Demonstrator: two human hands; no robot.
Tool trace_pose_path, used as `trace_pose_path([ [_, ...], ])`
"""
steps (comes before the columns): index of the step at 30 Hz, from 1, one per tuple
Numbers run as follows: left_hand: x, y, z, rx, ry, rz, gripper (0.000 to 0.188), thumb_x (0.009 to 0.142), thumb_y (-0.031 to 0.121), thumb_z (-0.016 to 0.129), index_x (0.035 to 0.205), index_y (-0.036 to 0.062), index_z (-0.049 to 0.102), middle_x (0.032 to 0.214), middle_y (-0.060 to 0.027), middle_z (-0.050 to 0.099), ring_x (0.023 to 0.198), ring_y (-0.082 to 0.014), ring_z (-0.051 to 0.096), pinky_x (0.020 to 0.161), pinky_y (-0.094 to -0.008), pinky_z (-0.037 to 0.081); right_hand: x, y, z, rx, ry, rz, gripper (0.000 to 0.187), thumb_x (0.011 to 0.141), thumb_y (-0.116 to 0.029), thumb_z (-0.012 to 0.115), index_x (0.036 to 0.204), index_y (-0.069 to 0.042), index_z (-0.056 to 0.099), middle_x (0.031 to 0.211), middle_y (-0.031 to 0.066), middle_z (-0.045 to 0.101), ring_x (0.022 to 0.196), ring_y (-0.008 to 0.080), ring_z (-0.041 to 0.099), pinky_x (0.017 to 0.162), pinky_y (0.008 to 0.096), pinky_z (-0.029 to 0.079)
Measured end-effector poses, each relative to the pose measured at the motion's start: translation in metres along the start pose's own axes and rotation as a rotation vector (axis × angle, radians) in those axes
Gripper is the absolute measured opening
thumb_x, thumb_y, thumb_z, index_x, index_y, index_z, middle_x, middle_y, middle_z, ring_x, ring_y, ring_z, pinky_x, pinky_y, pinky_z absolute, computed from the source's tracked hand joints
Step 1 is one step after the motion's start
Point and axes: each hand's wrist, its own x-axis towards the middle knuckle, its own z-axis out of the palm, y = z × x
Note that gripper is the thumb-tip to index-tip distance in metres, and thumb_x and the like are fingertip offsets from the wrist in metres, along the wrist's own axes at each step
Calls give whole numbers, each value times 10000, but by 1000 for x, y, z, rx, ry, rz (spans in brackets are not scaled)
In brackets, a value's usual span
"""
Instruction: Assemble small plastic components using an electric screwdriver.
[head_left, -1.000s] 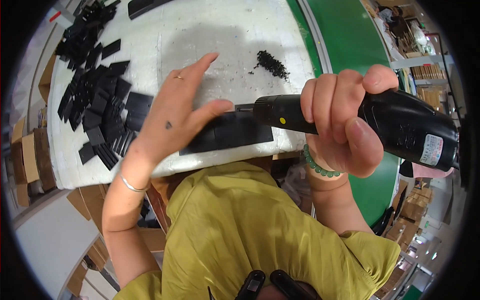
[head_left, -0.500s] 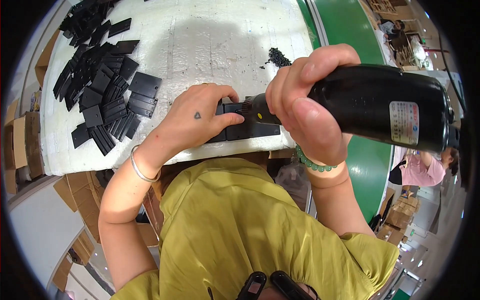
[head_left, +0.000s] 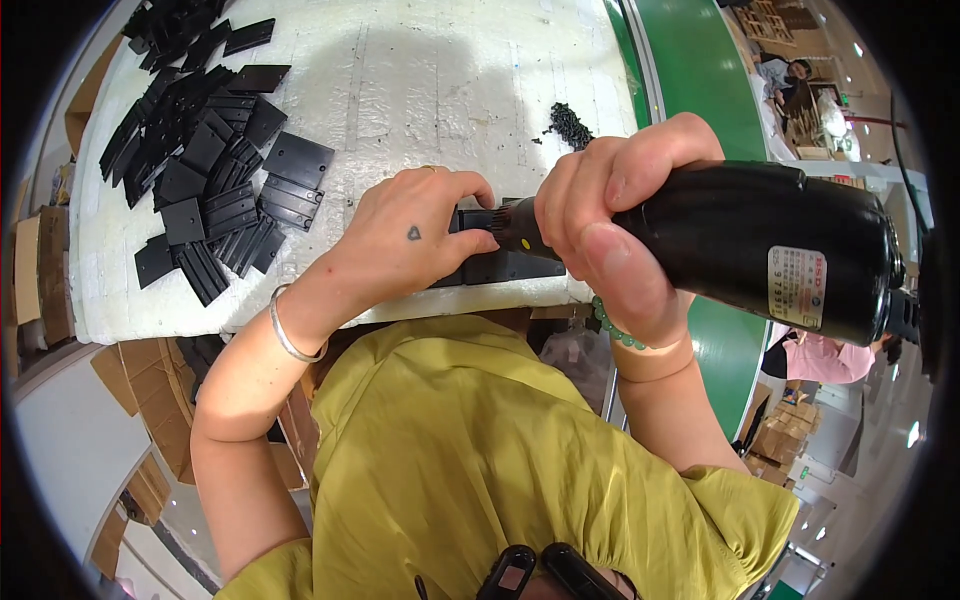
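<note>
My right hand (head_left: 635,225) is wrapped round a thick black electric screwdriver (head_left: 740,235), which lies nearly level across the view with its nose pointing left. At its tip, close to the front edge of the table, are flat black plastic pieces (head_left: 512,266). My left hand (head_left: 405,235) grips a small black plastic part (head_left: 474,222) between thumb and forefinger, right beside the screwdriver's nose. The tip itself and the spot it meets are hidden by the nose and fingers.
A loose heap of flat black plastic pieces (head_left: 220,195) covers the left of the white tabletop (head_left: 410,110). Small black screws (head_left: 570,128) lie piled beyond my right hand. A green surface (head_left: 705,90) runs along the right. Cardboard boxes (head_left: 45,265) stand at far left.
The whole view has shifted slightly. Both hands keep their grips, and the screwdriver's nose stays beside the left fingertips.
</note>
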Motion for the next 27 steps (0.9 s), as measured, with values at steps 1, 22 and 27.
trace_pose_path([
  [1, 0, 1, 0, -1, -1, 2, 300, 741, 289, 703, 954, 89, 635, 846, -143, 633, 851, -323, 598, 741, -410, 457, 0, 0, -1, -2, 2, 1, 264, 788, -89, 621, 887, -87, 376, 573, 19, 448, 449, 93, 384, 451, 243, 369],
  [22, 23, 10, -13, 175, 236, 184, 264, 708, 217, 730, 904, 51, 666, 856, -98, 603, 881, -289, 516, 751, -365, 438, 25, 58, -72, 117, 503, -141, 188, 722, 68, 497, 906, 51, 459, 608, 52, 490, 480, 126, 469, 499, 261, 417],
  [27, 66, 8, 3, 252, 299, 330, 220, 699, 153, 728, 890, 58, 676, 866, -90, 612, 894, -280, 525, 788, -359, 436, 22, 36, -69, 220, 471, -196, 228, 743, 29, 526, 957, 33, 446, 631, 65, 496, 483, 132, 448, 502, 274, 409],
])
